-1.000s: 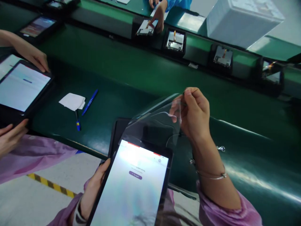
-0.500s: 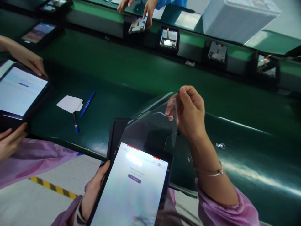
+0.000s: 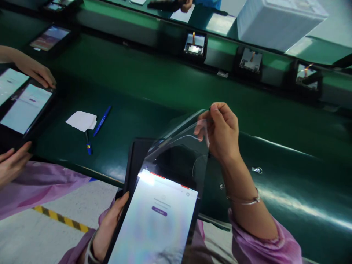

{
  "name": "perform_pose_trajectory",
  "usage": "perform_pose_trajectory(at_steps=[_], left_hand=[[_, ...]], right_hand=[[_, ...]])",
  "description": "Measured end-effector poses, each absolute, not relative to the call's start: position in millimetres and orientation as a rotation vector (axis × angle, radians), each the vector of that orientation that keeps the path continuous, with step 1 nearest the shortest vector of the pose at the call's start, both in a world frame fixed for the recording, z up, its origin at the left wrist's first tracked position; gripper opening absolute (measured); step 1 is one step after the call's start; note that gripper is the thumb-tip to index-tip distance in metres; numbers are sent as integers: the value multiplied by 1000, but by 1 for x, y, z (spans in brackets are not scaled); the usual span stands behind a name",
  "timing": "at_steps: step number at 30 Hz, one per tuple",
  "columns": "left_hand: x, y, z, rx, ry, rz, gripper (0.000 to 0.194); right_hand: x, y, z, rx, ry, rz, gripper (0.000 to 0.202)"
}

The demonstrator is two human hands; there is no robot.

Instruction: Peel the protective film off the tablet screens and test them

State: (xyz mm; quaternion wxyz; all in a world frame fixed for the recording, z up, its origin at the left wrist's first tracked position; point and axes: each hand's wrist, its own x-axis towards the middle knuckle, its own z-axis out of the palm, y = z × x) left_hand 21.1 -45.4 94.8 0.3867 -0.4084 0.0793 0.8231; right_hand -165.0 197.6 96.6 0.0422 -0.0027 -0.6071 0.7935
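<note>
A tablet (image 3: 159, 227) with a lit white screen and a purple button lies tilted before me. My left hand (image 3: 111, 222) grips its left edge. Between finger and thumb, my right hand (image 3: 220, 128) pinches the upper corner of a clear film (image 3: 178, 146). That film is raised above the tablet's top end and slopes down toward the screen; where it meets the glass lower down I cannot make out. A black tray (image 3: 134, 154) shows behind the tablet's upper left side, at the table edge.
The green table (image 3: 132, 117) bears white paper (image 3: 81, 121), a blue pen (image 3: 102, 121) and a second pen (image 3: 88, 143). At left, a co-worker's hands (image 3: 35, 71) hold another tablet (image 3: 27, 106). Opened devices (image 3: 250, 60) stand in a row beyond. A white box (image 3: 280, 24) is at the back.
The film and my right hand have barely shifted; the tablet has dropped slightly. The co-worker's tablet at left has tilted. The far person has lifted a device from the row.
</note>
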Motion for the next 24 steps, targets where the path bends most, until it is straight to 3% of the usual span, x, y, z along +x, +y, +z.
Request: perform_pose_trajectory(at_steps=[3,7,16,20,24], left_hand=[[22,-47,96,-1145,157,2088,23],[26,-48,95,-1239,134,2142,6],[27,-45,94,-1133,320,2114,24],[28,-44,89,-1154,111,2176,11],[27,-43,86,-1151,27,2204,16]], right_hand=[[-164,198,97,-10,-1848,2435,26],[-165,200,96,-4,-1855,2429,25],[-165,203,88,-18,-1837,2446,26],[-164,206,86,-21,-1841,2452,26],[-163,206,87,-43,-1841,2467,28]])
